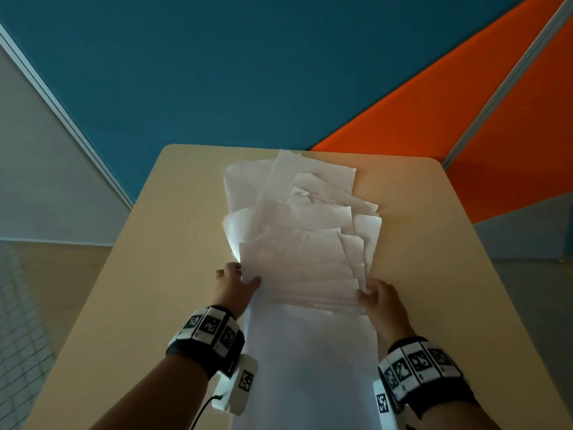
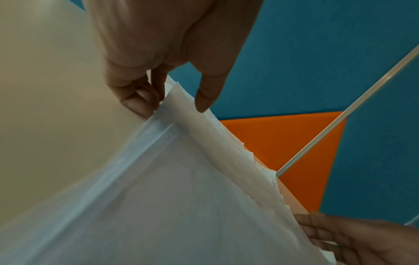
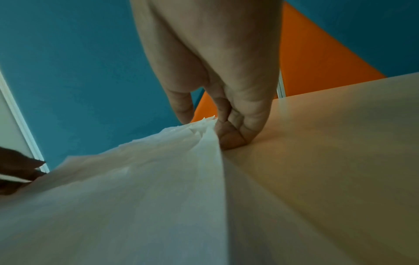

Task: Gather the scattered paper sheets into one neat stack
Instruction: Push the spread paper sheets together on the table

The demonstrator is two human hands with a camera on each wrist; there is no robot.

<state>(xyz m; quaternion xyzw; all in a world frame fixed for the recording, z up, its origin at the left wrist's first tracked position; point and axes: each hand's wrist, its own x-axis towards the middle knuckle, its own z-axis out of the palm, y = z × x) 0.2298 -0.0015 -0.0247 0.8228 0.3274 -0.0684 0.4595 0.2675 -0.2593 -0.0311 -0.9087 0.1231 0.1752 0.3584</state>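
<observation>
So the paper sheets (image 1: pixel 297 243) are lying down the middle of the bench (image 1: pixel 148 243) in a loose fan, running from the near edge to almost the far edge; the far ones are skewed and one looks a bit crumpled, the near ones overlap more squarely. Both hands are on the sides of the near part of the pile; the left hand (image 1: pixel 234 285) has its thumb on top and fingers curled at the left edge, pinching it; the right hand (image 1: pixel 379 297) does the same on the right edge, fingers tucked under against the bench, thumb over the top.

Handling-wise, I'd say this stuff is light and floppy; sheets slide over each other really easily, so a one-sided pull probably just drags the top few and leaves the rest. They're thin, so edges will bend or crease if you squeeze hard, and that crumpled one won't sit flat without smoothing.

Best place to hold, in my opinion, is where the hands are already: the long side edges, opposite each other, squeezing inward so the sheets line up; then the far stragglers need sliding back toward the near end before tapping the edges square on the bench.
</observation>
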